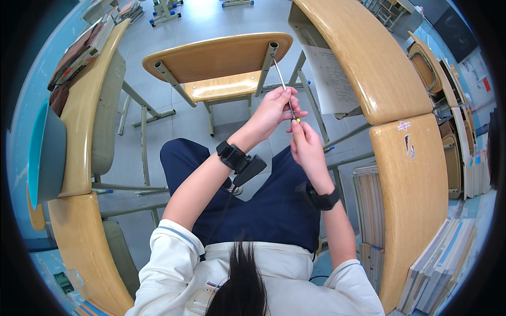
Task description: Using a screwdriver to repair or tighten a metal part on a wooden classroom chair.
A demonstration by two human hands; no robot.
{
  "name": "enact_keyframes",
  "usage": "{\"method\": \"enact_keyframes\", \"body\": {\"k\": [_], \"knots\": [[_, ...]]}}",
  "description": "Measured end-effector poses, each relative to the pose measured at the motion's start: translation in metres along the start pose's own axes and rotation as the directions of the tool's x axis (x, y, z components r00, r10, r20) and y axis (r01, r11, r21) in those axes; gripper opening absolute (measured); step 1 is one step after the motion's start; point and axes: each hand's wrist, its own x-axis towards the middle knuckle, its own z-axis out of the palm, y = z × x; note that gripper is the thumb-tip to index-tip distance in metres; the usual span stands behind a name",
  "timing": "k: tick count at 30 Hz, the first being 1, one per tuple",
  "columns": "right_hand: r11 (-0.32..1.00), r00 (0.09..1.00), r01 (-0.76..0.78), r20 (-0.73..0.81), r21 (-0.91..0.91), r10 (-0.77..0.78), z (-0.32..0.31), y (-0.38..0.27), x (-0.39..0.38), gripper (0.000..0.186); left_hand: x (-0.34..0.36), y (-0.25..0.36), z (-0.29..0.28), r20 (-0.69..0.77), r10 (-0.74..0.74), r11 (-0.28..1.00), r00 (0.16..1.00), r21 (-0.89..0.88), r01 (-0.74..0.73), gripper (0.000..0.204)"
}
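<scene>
Both my hands are on one long screwdriver [280,73], close to each other above my right knee; I cannot tell whether they touch. My right hand [307,147] pinches its dark and yellow handle, thumb and fingers gathered on the end. My left hand [276,108] sits at 11 o'clock from my right, fingers curled about the metal shaft, palm turned partly up.

From my right hand, the screwdriver points away toward 11 o'clock, tilted, and its bare shaft runs on past my left fingers. Its tip reaches the right-hand metal tube [267,68] of a wooden chair, a little below the tube's open end; whether it sits in a screw is too small to tell. The chair's backrest [216,59] faces me between 10 and 11 o'clock from my hands, with the seat [226,87] beyond and lower.

Between 1 and 2 o'clock, a printed sheet [332,79] hangs at the side of a wooden counter [363,58]. At 4 o'clock is another counter [414,210], with stacked books [367,200] under it. At 9 o'clock stands a left-hand counter [95,126] with a blue tub [48,152] by its outer edge.
</scene>
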Motion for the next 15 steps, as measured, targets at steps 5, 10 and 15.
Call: {"method": "enact_keyframes", "body": {"k": [5,10,15], "knots": [[0.826,0.947,-0.275,0.287,0.492,0.144,-0.011,0.0,0.001,0.029,-0.001,0.001,0.006,0.022,0.033,0.999,0.999,-0.04,-0.033,0.024],[0.994,0.995,0.03,0.091,0.108,-0.04,-0.007,0.009,0.005,0.028,-0.002,0.005,0.004,0.036,0.008,1.0,0.999,-0.007,-0.007,0.025],[0.946,0.983,0.149,-0.059,-0.288,-0.173,-0.006,0.003,0.003,0.027,0.0,0.002,0.005,0.001,-0.014,1.0,1.0,0.01,0.014,0.024]]}}
